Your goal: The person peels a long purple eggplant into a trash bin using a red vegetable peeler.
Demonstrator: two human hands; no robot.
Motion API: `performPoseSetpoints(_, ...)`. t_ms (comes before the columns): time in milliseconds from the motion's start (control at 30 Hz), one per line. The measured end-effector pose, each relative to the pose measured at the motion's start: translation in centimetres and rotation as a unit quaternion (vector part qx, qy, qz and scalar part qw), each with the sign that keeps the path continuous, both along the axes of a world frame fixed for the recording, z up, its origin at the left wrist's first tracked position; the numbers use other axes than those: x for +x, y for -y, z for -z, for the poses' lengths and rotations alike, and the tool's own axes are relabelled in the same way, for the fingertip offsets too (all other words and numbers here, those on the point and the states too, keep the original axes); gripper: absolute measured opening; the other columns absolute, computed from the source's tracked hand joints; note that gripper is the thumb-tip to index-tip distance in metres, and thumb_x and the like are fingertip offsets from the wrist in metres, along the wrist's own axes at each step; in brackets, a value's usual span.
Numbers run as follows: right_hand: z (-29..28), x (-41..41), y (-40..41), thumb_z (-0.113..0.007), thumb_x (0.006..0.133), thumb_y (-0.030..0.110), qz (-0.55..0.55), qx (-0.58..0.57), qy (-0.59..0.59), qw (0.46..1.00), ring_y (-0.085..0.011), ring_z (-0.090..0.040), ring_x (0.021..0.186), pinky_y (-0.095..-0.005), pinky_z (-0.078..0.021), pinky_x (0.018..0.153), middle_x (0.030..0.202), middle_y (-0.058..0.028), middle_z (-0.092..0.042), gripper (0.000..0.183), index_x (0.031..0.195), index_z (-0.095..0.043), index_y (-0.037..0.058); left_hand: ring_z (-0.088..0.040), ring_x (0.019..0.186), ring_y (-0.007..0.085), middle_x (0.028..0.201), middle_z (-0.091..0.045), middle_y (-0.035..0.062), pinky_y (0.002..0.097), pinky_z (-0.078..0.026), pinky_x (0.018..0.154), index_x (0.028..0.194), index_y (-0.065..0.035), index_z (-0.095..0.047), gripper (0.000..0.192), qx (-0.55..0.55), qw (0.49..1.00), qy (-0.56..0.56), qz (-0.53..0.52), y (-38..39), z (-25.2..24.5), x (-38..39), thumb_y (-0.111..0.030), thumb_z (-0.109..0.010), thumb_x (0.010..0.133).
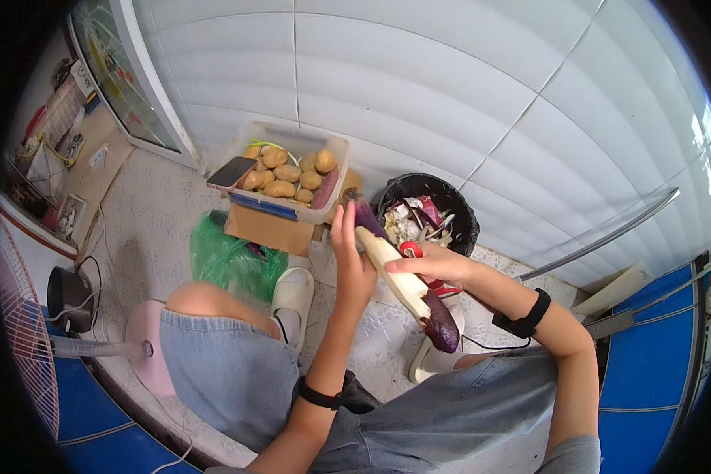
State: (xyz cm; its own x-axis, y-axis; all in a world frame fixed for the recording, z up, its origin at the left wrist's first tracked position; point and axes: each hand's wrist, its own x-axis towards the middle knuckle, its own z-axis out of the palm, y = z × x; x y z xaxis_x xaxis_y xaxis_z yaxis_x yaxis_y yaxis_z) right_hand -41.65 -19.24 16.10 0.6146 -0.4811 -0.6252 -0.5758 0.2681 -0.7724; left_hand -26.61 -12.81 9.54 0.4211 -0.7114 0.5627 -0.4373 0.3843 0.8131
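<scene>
A partly peeled eggplant (404, 287) slants across the middle of the view, over a bin. Pale flesh shows along its near face, while purple skin covers both ends. My left hand (354, 263) grips it close to the stem end, the fingers pointing up along its side. In my right hand (441, 263) is a red-handled tool (412, 249), probably a peeler, its blade hidden behind the hand and eggplant. The right thumb rests against the peeled flesh. Beneath, a black-lined bin (473, 220) contains vegetable scraps and dark peels (420, 216).
Against the tiled wall, a clear plastic box (342, 148) holds several potatoes (287, 172); a phone (232, 172) lies on its corner. Left of my feet sits a green plastic bag (213, 260) beside cardboard (272, 230). A pink fan (26, 332) stands far left.
</scene>
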Motion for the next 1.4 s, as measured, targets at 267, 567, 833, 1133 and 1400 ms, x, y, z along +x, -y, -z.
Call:
performPoseSetpoints(267,0.6,0.4,-0.9,-0.063,0.07,0.063,-0.099,-0.366,-0.115,0.918,-0.0258,-0.062,0.058,-0.0359,-0.048,0.059,0.055,-0.0155,-0.057,0.068,0.072,-0.063,-0.0048,-0.057,0.102,0.0228,0.111,-0.057,0.0153,0.0349,-0.045,0.089,0.126,0.0018,-0.042,0.051,0.155,0.691,-0.639,0.299,0.2,3.2,-1.3,-0.038,-0.044,0.094)
performPoseSetpoints(567,-5.5,1.3,0.0,-0.046,0.094,0.036,0.18,-0.123,0.249,0.944,-0.01,-0.036,0.035,-0.0246,-0.028,0.036,0.045,0.0002,-0.039,0.045,0.064,-0.051,0.0044,-0.06,0.081,0.0172,0.089,-0.059,0.0077,0.0324,-0.05,0.076,0.104,-0.0039,-0.051,0.035,0.183,0.722,-0.632,0.215,-0.6,1.8,-1.9,-0.037,-0.045,0.095)
performPoseSetpoints(833,-4.2,3.0,-2.3,-0.043,0.096,0.034,0.206,0.121,0.345,0.908,-0.007,-0.022,0.033,-0.0233,-0.0186,0.033,0.043,0.0047,-0.024,0.046,0.058,-0.044,0.0072,-0.057,0.09,0.0174,0.099,-0.052,0.0051,0.0329,-0.049,0.078,0.111,-0.0107,-0.037,0.038,0.156,0.658,-0.678,0.289,-1.1,0.5,-3.4,-0.045,-0.039,0.095)
performPoseSetpoints(1133,-4.1,2.2,-1.2,-0.039,0.098,0.033,0.191,0.142,0.37,0.898,-0.0065,-0.02,0.031,-0.0236,-0.0184,0.031,0.041,0.0051,-0.021,0.049,0.056,-0.043,0.0067,-0.053,0.101,0.0149,0.108,-0.052,0.0053,0.0329,-0.044,0.087,0.116,-0.0104,-0.042,0.042,0.117,0.652,-0.672,0.33,-1.1,0.6,-3.8,-0.046,-0.032,0.097)
performPoseSetpoints(1400,-4.4,2.2,-2.1,-0.043,0.096,0.033,0.113,0.103,0.322,0.934,-0.0073,-0.024,0.032,-0.0234,-0.0193,0.031,0.041,0.0044,-0.025,0.049,0.055,-0.041,0.0068,-0.057,0.102,0.0197,0.112,-0.056,0.0105,0.0364,-0.044,0.091,0.118,-0.0064,-0.045,0.047,0.154,0.663,-0.644,0.349,-1.3,0.6,-3.8,-0.044,-0.026,0.098)
